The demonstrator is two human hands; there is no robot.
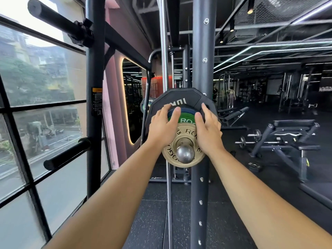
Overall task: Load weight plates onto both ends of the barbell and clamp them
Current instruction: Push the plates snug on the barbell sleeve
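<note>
Both forearms reach straight ahead, nearly parallel. The left hand [164, 126] lies flat, fingers straight, pressing the plate faces at ten o'clock from the barbell sleeve [185, 153]. The right hand [208, 130] presses likewise at two o'clock. Neither hand grips anything. On the sleeve sit a gold plate [187, 131], then a green plate [185, 118], a blue plate [186, 110] and a black plate [179, 96]. Behind stands the rack upright [203, 51].

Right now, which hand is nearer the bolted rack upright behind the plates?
Right. The right hand rests on the plates directly in front of the upright; the left hand lies on the plates' other side, toward the window.
</note>
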